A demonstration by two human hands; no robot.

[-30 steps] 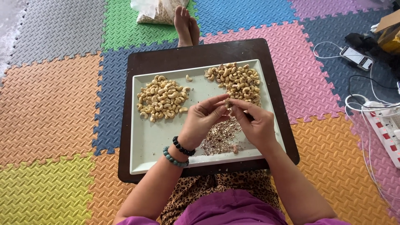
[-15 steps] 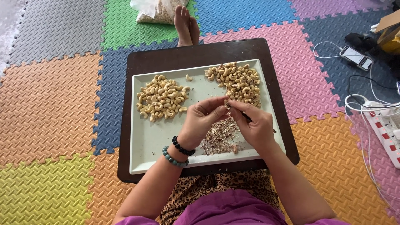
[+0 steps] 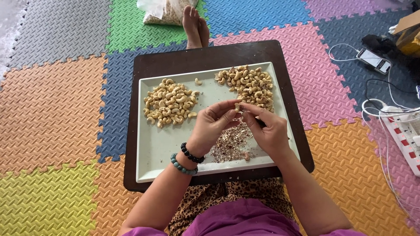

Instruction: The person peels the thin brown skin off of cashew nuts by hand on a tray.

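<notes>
Just above frame centre I see my left hand (image 3: 213, 124) and right hand (image 3: 267, 131) meeting, both with grip pinched on one small pale curved cashew nut (image 3: 237, 106), over the pale rectangular tray (image 3: 153, 148) on the dark brown bench (image 3: 175, 59). I judge the nut light, brittle and smooth, best held by its ends. Fingers cover most of it, and a dark tool under my right hand is hard to make out.

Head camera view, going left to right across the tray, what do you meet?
Tray's left rim → pale cashew pile → lone cashew → left hand → nut pinched between the hands → right hand.
</notes>
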